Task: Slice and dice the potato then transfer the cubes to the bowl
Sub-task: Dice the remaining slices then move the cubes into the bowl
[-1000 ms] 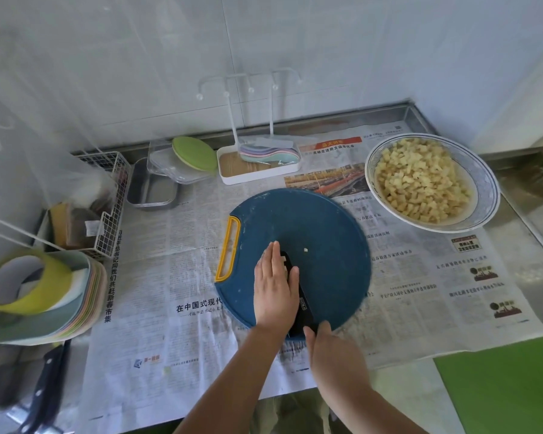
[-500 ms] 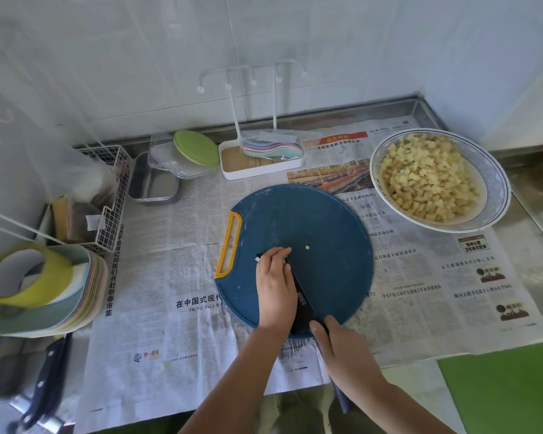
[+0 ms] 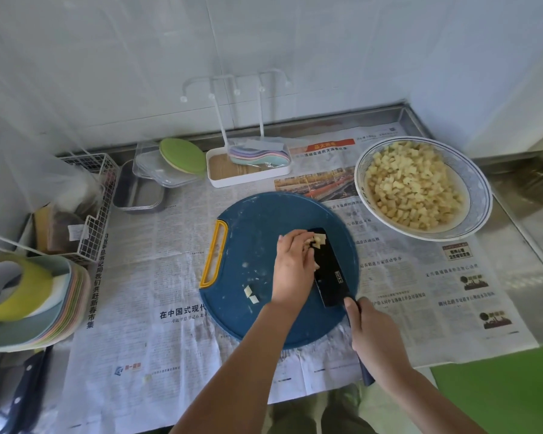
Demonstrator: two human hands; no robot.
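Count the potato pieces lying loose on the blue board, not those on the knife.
2. One pale potato piece lies near the round blue cutting board's front left, the other just beside it, both left of the left hand. That hand may hide more.
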